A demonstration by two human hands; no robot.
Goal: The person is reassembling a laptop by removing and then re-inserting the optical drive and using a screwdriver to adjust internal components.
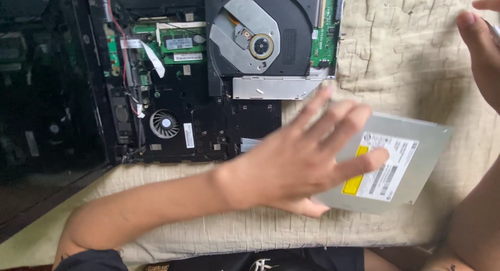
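My left hand (302, 156) is spread flat, fingers apart, over the left part of a silver optical drive (416, 156) that lies on a beige cloth; the hand looks blurred. The drive has a white and yellow label facing up. My right hand (484, 52) is raised at the right edge, fingers apart, holding nothing that I can see. An opened black laptop base (172, 94) with a fan, green boards and cables lies at the upper left. A second optical drive (271, 36) with its tray mechanism exposed rests on the laptop.
The beige crinkled cloth (406, 57) covers the surface under everything. A dark laptop lid or screen (41, 94) lies at the far left. My knee (476, 219) shows at the lower right.
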